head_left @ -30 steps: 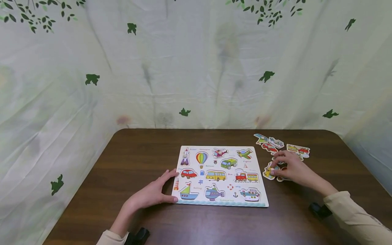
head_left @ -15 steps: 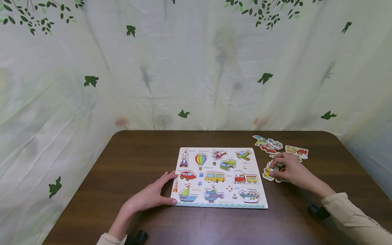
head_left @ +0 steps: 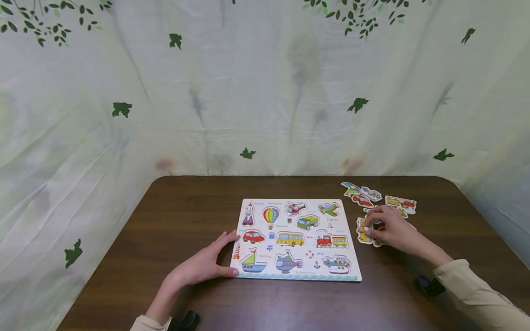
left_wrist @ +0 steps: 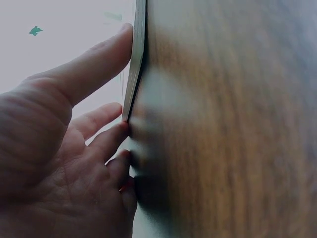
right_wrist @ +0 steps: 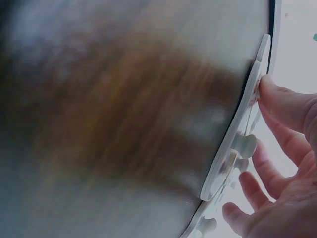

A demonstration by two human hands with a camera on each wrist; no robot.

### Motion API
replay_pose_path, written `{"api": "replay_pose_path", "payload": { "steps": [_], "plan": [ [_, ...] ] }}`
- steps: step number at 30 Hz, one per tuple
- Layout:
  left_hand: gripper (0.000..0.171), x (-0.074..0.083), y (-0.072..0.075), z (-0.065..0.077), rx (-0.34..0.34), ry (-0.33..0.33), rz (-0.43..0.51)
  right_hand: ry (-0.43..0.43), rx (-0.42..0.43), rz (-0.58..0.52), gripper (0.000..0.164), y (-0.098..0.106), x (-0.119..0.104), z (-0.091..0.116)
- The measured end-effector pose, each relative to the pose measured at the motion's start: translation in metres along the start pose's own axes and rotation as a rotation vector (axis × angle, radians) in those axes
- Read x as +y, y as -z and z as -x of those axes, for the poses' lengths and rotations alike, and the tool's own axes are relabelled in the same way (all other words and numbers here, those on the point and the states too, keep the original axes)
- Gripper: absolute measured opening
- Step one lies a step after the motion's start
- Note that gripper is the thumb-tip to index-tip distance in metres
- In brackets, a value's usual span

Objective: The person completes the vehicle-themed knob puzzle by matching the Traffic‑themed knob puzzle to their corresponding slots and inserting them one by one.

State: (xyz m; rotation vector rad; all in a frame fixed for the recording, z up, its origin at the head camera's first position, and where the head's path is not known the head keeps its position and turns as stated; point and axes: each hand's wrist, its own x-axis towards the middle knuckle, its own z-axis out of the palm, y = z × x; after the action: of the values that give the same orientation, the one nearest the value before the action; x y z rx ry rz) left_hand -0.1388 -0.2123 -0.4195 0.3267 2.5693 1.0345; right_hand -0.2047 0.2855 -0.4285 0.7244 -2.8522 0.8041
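Observation:
A white puzzle board [head_left: 308,271] printed with coloured vehicles lies flat on the table. My left hand [head_left: 204,263] steadies its left edge, the thumb by the lower corner and the fingers fairly straight; the left wrist view has thumb and fingertips against the board's side [left_wrist: 134,79]. Just right of the board, my right hand [head_left: 395,230] pinches a yellow puzzle piece [head_left: 362,231] between thumb and index finger. In the right wrist view the other fingers of that hand [right_wrist: 285,168] are spread beside a white-edged piece [right_wrist: 218,173] with a round knob. The fingers partly cover several pieces beneath.
Several loose puzzle pieces lie at the table's far right, among them a red car [head_left: 362,201], a blue-green piece [head_left: 350,189] and a red and yellow train piece [head_left: 400,203]. Some overlap. The brown table [head_left: 194,202] ends at a leaf-patterned curtain [head_left: 265,92].
The yellow piece in my right fingers has turned slightly and now stands more upright in the head view. The left hand and the board hold their places.

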Motion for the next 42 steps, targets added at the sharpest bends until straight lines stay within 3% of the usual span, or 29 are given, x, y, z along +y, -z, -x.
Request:
{"api": "replay_pose_path", "payload": {
  "steps": [8, 17, 27, 37, 42],
  "plan": [
    [0.084, 0.000, 0.000, 0.001, -0.007, -0.037, 0.006, 0.009, 0.002, 0.010, 0.015, -0.002, 0.000, 0.000],
    [0.084, -0.001, 0.002, 0.001, -0.009, -0.035, -0.002, 0.140, 0.080, -0.006, 0.021, -0.005, -0.007, -0.002],
    [0.085, -0.002, 0.000, -0.001, -0.006, -0.035, 0.003, 0.079, 0.004, -0.023, 0.019, 0.000, -0.022, -0.004],
    [0.085, -0.002, 0.001, -0.002, -0.009, -0.023, 0.001, 0.193, 0.036, -0.061, 0.023, -0.005, -0.028, -0.010],
    [0.085, 0.000, 0.001, -0.001, -0.011, -0.010, 0.006, 0.211, 0.035, -0.054, 0.022, -0.008, -0.033, -0.015]
  ]
}}
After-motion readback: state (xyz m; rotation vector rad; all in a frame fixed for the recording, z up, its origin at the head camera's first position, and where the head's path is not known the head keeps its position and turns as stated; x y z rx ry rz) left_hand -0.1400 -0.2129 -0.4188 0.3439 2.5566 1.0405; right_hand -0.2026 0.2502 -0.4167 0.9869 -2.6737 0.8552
